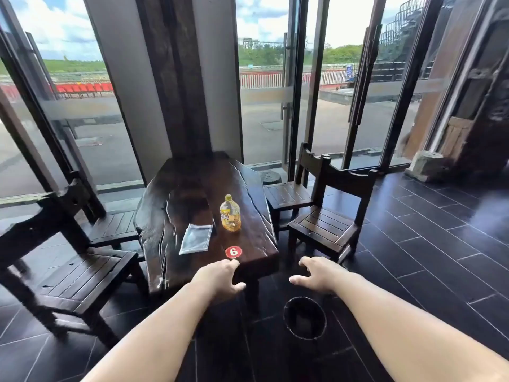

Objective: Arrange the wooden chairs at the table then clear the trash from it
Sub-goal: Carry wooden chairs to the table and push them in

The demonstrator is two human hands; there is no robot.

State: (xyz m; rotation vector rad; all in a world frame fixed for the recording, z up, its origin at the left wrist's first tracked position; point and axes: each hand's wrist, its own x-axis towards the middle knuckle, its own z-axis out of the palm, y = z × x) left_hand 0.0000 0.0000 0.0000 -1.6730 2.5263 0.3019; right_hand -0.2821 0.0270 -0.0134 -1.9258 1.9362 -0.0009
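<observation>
Trash on table point(192, 188): yellow bottle point(230, 215) upright near table middle, flat clear packet point(196, 238) just left of it, not touching. Red "6" disc point(233, 252) by table's near edge. Wooden chairs, two per long side of table: near-right chair point(325, 227) and far-right chair point(289, 193) close beside it, likewise near-left chair point(80, 274) and far-left chair point(115, 224). Left hand point(220, 277) at table's near edge by disc, fingers loose, gripping nothing; contact with table unclear. Right hand point(316, 274) off table's near-right corner, fingers spread, empty. Round black bin point(304, 318) on floor below that corner.
</observation>
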